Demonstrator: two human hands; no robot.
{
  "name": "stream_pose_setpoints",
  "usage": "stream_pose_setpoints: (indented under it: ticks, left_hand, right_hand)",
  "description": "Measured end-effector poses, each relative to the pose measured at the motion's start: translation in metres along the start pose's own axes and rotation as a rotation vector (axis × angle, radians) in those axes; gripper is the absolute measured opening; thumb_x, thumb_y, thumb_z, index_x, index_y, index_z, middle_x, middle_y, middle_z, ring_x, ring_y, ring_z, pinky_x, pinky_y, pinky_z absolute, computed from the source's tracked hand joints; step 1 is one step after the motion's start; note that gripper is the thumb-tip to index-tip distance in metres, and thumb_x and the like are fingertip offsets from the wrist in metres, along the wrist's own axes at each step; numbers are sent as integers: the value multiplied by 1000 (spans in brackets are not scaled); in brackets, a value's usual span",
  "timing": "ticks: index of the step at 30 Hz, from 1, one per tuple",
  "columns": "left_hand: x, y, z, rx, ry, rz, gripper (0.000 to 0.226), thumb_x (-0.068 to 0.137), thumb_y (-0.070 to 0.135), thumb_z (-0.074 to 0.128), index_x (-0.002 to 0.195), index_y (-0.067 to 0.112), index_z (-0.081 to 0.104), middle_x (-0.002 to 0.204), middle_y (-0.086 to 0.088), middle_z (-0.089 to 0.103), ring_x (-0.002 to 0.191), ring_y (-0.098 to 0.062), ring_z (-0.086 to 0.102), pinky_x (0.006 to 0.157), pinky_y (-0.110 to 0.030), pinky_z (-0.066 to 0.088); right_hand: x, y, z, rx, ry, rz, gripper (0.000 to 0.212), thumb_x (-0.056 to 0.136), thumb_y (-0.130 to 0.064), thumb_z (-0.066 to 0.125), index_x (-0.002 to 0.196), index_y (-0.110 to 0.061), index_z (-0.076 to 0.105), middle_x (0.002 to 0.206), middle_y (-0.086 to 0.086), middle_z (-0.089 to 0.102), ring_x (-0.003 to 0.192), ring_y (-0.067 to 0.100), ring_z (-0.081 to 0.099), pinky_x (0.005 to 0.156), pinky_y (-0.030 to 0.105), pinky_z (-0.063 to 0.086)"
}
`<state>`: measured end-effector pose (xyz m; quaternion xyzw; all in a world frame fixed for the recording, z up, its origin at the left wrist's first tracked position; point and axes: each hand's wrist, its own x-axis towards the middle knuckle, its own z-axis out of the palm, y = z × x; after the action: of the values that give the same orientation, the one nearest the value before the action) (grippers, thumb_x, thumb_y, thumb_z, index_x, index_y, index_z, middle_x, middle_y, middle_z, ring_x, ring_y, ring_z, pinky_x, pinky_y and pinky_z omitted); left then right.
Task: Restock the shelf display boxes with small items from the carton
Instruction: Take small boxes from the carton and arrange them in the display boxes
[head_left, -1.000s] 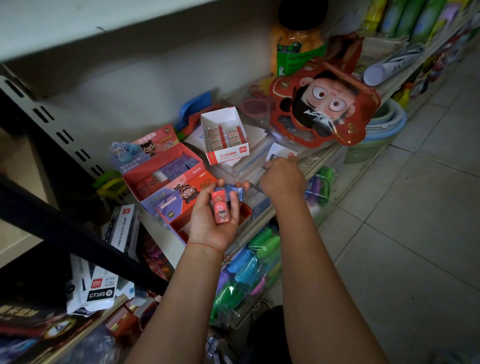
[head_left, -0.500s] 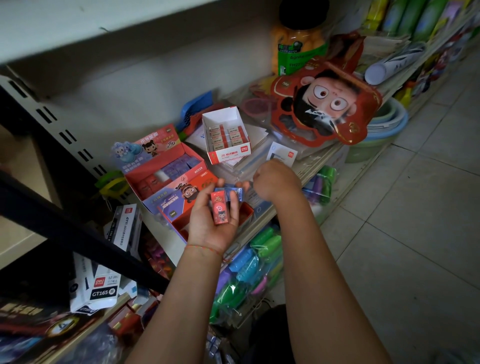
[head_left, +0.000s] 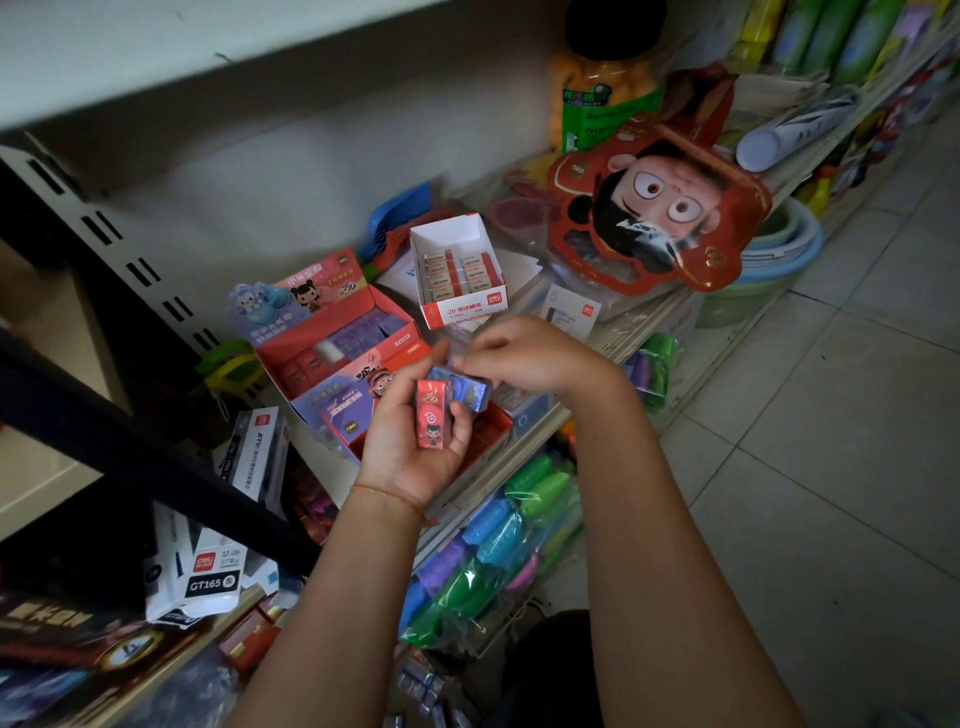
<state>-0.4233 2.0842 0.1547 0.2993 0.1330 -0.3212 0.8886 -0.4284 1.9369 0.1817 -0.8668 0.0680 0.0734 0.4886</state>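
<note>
My left hand (head_left: 410, 441) is palm up over the shelf edge and holds a small red packet (head_left: 432, 414) with a cartoon figure, plus bluish packets (head_left: 465, 389) on its fingers. My right hand (head_left: 535, 356) reaches in from the right, its fingertips touching the blue packets. Below the hands lies a red display box (head_left: 488, 434), partly hidden. Behind it stands a red and purple display box (head_left: 337, 343) holding purple and red packets. Further back sits a white and red eraser box (head_left: 457, 280).
A red cartoon-face pack (head_left: 660, 218) and an orange jar (head_left: 602, 98) stand at the back right. White GT165 boxes (head_left: 208, 571) and bagged colourful items (head_left: 493, 540) fill the lower shelf. Tiled floor (head_left: 805, 441) lies to the right.
My right hand has moved left from the shelf edge to the blue packets in my left hand. My left hand has stayed almost still.
</note>
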Motion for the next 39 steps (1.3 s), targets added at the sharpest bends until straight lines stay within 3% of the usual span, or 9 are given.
stream_pose_setpoints:
  ticks: [5,8,11,17,21,25,28,34,39]
  left_hand:
    - [-3,2,0,-19,-60,-66,47,82,26,60,124,6,60,119,-20,65,88,-28,73,43,-14,51]
    - [-3,2,-2,-80,-56,-68,47,82,26,60,125,7,59,119,-25,64,91,-30,72,44,-15,51]
    - [-1,5,-5,-114,-39,-47,36,90,26,57,124,14,57,118,-22,65,95,-35,71,49,-17,55]
    - [1,15,-5,-160,-20,-45,43,87,21,63,125,1,55,133,-25,56,114,-45,60,58,-27,59]
    - [-5,20,-7,-97,-18,-22,60,77,19,68,132,3,52,129,-22,60,110,-41,63,61,-25,60]
    - [-12,27,-16,56,85,20,11,89,14,59,99,10,60,108,-14,69,92,-34,71,53,-21,57]
    - [-21,36,-22,157,136,92,13,97,17,52,86,13,58,83,-5,66,68,-21,71,36,-13,42]
    - [-23,48,-27,312,194,267,17,96,25,53,109,16,59,75,-4,58,47,-11,52,30,-13,27]
    - [-16,53,-27,383,286,412,6,93,18,55,96,20,61,72,-12,60,45,-17,51,35,-15,28]
  right_hand:
    - [3,1,2,278,156,-21,19,87,-24,66,87,-6,72,66,5,69,63,10,64,79,35,54]
    - [7,0,-1,512,297,38,18,88,-20,61,92,-5,69,72,9,68,64,16,63,70,37,57]
    - [8,-1,-1,653,281,68,15,93,-14,55,101,-7,65,75,11,65,57,17,58,52,28,51]
    - [8,-4,2,836,210,94,15,93,-9,60,104,1,60,71,12,64,52,14,60,52,24,52]
    - [8,-7,5,815,176,65,16,90,-6,64,104,-4,56,84,17,68,60,17,64,58,27,54]
    - [9,-13,13,873,116,-7,35,92,0,57,121,-17,50,86,18,68,66,24,66,61,31,55]
    - [12,-21,23,943,29,-54,28,95,-3,53,118,-19,55,84,13,62,64,22,62,56,28,52]
    - [26,-27,52,545,138,-1,30,83,-1,68,108,-16,60,83,5,66,62,15,60,54,27,44]
    - [59,-55,49,14,217,-152,5,84,-6,65,82,-9,68,81,9,69,78,23,64,71,33,48]
